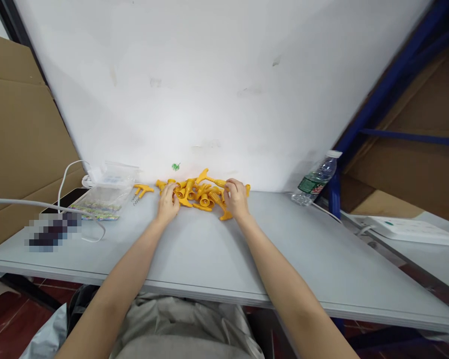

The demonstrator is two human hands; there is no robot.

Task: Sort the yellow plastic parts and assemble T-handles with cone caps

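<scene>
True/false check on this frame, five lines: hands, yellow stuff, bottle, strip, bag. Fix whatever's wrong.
1. The left hand and right hand are both at the yellow pile. True.
2. The bag lies right of the right hand. False: the bag lies left of the left hand.
3. The bottle has its white cap on. True.
4. The power strip lies between the pile and the bottle. False: the power strip lies right of the bottle.
5. A yellow handle lies left of the left hand. True.
</scene>
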